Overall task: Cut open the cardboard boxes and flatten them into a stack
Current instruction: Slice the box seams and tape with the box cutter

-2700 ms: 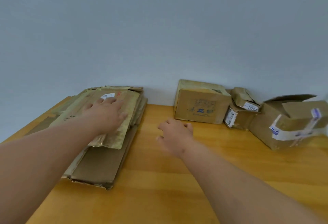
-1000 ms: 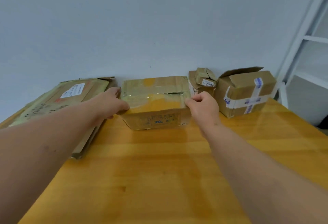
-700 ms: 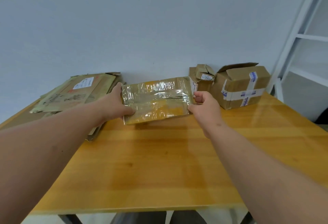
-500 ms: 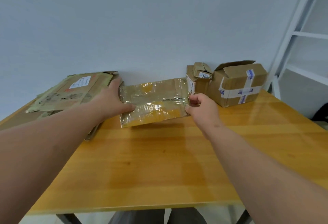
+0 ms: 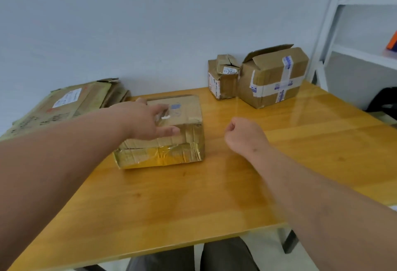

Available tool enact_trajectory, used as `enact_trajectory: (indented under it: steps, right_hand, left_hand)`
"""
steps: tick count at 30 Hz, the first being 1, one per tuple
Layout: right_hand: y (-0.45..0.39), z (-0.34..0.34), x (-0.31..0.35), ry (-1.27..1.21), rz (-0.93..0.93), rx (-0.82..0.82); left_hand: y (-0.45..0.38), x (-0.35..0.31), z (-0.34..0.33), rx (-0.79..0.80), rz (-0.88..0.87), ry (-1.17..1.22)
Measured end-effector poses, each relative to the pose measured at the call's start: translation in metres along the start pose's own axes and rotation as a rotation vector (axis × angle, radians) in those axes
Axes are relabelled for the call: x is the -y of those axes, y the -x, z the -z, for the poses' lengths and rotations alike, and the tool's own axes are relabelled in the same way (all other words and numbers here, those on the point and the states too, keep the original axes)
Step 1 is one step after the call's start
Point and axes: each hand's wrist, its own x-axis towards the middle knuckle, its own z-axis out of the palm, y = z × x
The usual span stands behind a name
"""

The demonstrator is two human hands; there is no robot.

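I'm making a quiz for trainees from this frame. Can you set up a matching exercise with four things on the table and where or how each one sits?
Things:
1. taped box
2. flattened stack
3. small crushed box
4. cross-taped box

States:
A. far right, one flap raised
B. under the left hand, mid-table
C. lying flat at the table's left edge
D. between the wall and the cross-taped box, label on top

Pairs: 1-B, 2-C, 3-D, 4-A

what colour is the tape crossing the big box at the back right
White with blue printing, crossing the brown cardboard box; the head view, the only one, shows it clearly.
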Motion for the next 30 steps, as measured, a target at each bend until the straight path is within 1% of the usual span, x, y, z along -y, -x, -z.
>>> enact_trajectory:
  steps: [3,5,7,9,12,14,16,19,22,27,30]
  right_hand:
    - [0.000,0.011,-0.023,0.256,-0.110,0.049]
    - [0.003,0.016,-0.035,0.339,-0.162,0.099]
    - [0.004,0.018,-0.044,0.425,-0.180,0.185]
    - [0.006,0.018,-0.048,0.475,-0.136,0.230]
    - [0.008,0.016,-0.050,0.455,-0.057,0.195]
    - [0.010,0.016,-0.050,0.455,0.010,0.201]
    - [0.011,0.014,-0.050,0.413,0.118,0.210]
    - [0.013,0.008,-0.044,0.225,0.272,0.181]
    - [0.020,0.003,-0.032,0.033,0.338,0.125]
    - [0.032,-0.005,-0.030,-0.126,0.394,0.038]
    - [0.034,-0.006,-0.030,-0.160,0.412,0.013]
  left_hand:
    - [-0.004,-0.005,-0.001,-0.025,-0.107,0.058]
    - [-0.006,-0.007,-0.007,-0.026,-0.178,0.114]
    - [-0.008,-0.010,-0.012,-0.037,-0.197,0.159]
    - [-0.009,-0.011,-0.017,-0.056,-0.198,0.182]
    - [-0.008,-0.011,-0.022,-0.070,-0.193,0.175]
    - [-0.010,-0.010,-0.024,-0.071,-0.188,0.165]
    - [-0.010,-0.009,-0.024,-0.061,-0.181,0.174]
    - [-0.012,-0.008,-0.026,-0.059,-0.179,0.202]
    - [-0.013,-0.009,-0.029,-0.078,-0.170,0.208]
    - [-0.011,-0.010,-0.028,-0.076,-0.168,0.193]
    - [-0.013,-0.008,-0.028,-0.083,-0.175,0.199]
